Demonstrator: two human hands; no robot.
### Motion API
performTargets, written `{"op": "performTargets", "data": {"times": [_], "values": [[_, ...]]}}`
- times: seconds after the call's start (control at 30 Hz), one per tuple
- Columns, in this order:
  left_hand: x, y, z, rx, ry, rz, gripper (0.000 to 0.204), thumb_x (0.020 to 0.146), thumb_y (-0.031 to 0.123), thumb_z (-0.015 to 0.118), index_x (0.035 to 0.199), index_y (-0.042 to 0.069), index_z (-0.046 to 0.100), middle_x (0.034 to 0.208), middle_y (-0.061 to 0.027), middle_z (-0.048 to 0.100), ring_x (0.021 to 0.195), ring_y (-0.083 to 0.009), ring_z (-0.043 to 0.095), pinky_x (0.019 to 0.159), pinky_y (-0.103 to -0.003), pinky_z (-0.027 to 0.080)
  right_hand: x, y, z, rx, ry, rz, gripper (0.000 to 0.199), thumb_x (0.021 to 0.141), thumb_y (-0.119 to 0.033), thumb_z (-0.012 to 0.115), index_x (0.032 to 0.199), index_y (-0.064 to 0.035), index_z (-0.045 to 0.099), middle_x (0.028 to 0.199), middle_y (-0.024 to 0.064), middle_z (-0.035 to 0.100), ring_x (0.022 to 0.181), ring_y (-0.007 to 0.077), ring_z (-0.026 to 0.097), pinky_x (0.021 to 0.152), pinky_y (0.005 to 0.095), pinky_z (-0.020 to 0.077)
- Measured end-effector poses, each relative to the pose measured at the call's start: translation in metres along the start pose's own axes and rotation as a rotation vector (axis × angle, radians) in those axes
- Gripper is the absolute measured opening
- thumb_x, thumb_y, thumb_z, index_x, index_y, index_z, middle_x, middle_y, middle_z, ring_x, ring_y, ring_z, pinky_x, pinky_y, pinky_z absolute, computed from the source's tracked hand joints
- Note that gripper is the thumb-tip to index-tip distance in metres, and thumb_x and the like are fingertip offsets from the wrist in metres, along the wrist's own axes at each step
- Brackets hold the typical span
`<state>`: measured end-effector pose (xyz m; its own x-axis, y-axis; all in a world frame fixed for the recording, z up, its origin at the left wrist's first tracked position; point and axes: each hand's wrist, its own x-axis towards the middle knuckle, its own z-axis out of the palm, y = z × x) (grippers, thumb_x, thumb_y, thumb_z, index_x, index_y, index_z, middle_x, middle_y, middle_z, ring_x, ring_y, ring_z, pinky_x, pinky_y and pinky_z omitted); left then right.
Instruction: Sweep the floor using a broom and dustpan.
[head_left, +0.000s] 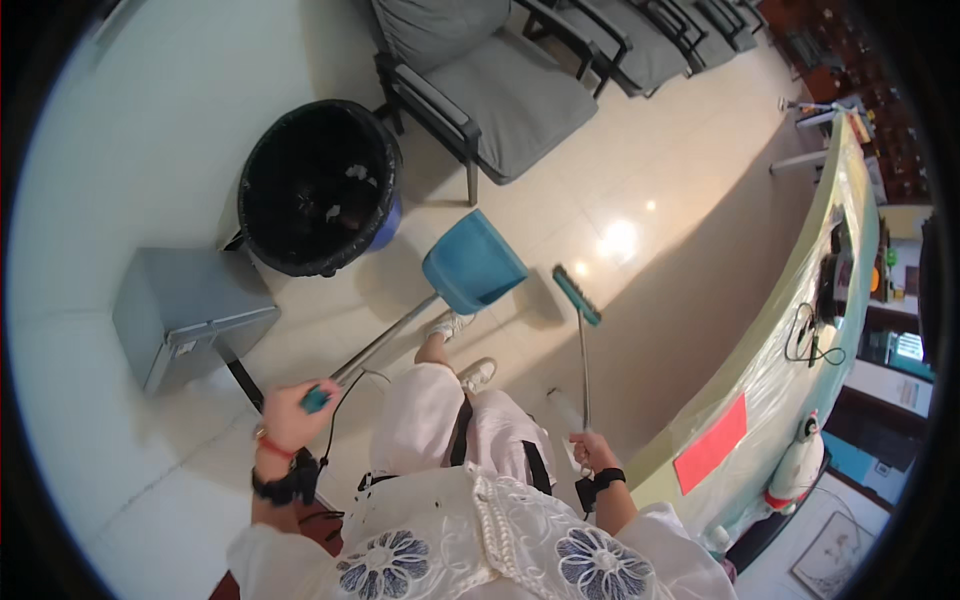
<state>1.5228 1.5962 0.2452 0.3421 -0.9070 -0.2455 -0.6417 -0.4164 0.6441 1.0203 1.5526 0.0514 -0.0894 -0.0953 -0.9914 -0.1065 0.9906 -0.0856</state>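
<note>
My left hand is closed round the green-tipped handle of a long-handled blue dustpan. The pan is lifted off the floor in front of my feet, just right of a trash can lined with a black bag, with a few pale scraps inside. My right hand grips the thin metal handle of a broom. The broom's teal head with dark bristles is out ahead, to the right of the dustpan. Whether its bristles touch the floor I cannot tell.
A grey box-shaped cabinet stands by the left wall. Grey cushioned armchairs line the far side. To the right curves a plastic-covered counter with a red sheet and a penguin figure. Glossy pale tiles form the floor.
</note>
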Motion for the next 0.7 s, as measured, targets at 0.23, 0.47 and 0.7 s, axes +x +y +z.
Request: {"op": "performTargets", "data": {"times": [0.23, 0.47, 0.7], "values": [[-0.175, 0.067, -0.099, -0.102, 0.527, -0.236, 0.015, 0.061, 0.001, 0.065, 0.073, 0.006, 0.059, 0.07, -0.0061, 0.057, 0.067, -0.0144, 0.049, 0.064, -0.024, 0.037, 0.039, -0.005, -0.026, 0.118, -0.107, 0.327, 0.01, 0.078, -0.008, 0.049, 0.073, -0.0003, 0.044, 0.042, -0.0028, 0.032, 0.031, 0.0069, 0.028, 0.031, 0.02, 0.0216], [-0.234, 0.121, -0.105, 0.37, 0.717, -0.08, 0.015, 0.062, 0.003, 0.063, 0.075, 0.008, 0.058, 0.064, -0.007, 0.057, 0.052, -0.0192, 0.05, 0.051, -0.027, 0.036, 0.043, -0.008, -0.024, 0.015, -0.144, 0.32, 0.014, 0.08, -0.01, 0.049, 0.07, -0.0042, 0.041, 0.043, -0.0042, 0.03, 0.03, 0.0054, 0.028, 0.028, 0.0179, 0.0222], [-0.127, 0.095, -0.102, 1.016, 0.325, -0.033, 0.043, 0.058, 0.018, 0.067, 0.099, 0.019, 0.054, 0.058, -0.0066, 0.054, 0.055, -0.0244, 0.055, 0.05, -0.036, 0.042, 0.054, 0.009, -0.025, -0.171, -0.21, 0.258, 0.022, 0.079, -0.01, 0.046, 0.059, -0.0086, 0.038, 0.041, -0.0043, 0.029, 0.031, 0.0052, 0.029, 0.029, 0.0177, 0.0238]]}}
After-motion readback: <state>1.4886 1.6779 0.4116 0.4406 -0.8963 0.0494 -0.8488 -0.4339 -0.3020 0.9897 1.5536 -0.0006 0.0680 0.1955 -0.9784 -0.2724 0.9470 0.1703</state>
